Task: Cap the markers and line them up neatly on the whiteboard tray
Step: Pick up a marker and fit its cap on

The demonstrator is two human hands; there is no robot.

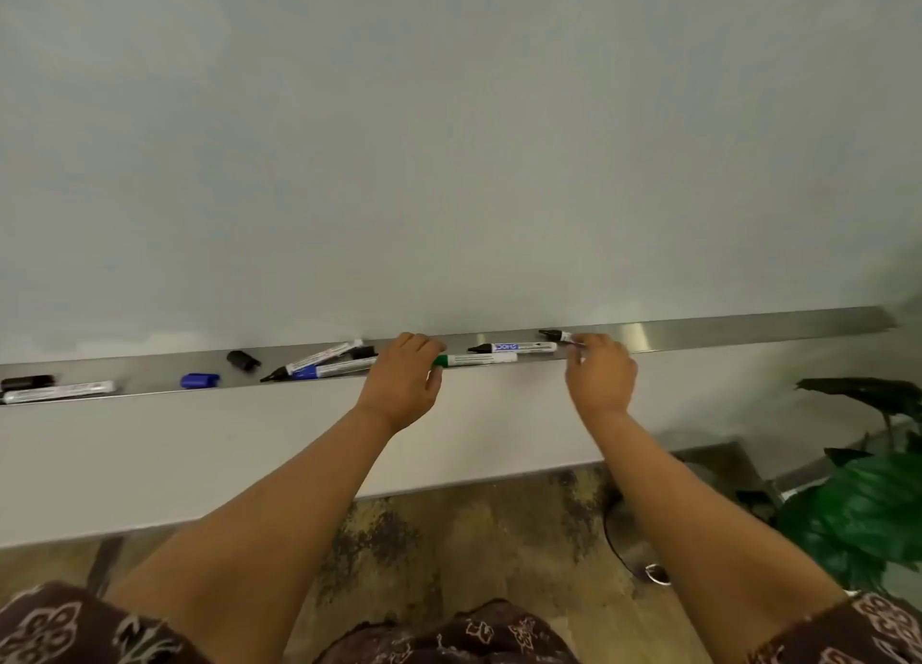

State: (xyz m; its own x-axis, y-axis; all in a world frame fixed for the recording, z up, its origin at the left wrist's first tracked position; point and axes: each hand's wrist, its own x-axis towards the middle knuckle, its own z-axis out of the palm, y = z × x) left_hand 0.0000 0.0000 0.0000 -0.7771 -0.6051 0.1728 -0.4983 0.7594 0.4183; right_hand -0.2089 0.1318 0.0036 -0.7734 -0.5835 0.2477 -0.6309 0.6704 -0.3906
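Note:
A long metal whiteboard tray (723,331) runs across the view. My left hand (401,379) grips the green end of a green marker (479,359) lying on the tray. My right hand (598,374) pinches the tail of a black-tipped marker (556,335) at the back of the tray. Between them lies an uncapped black-tipped marker (514,347) with a blue label. To the left lie a black-tipped marker (312,361) and a blue marker (332,369), crossed. A loose black cap (243,360) and a loose blue cap (199,380) sit further left.
At the far left of the tray lie another marker (60,392) and a black piece (27,382) behind it. The whiteboard (449,139) rises above the tray. A green plant (863,504) stands at the lower right, over a patterned floor (449,539).

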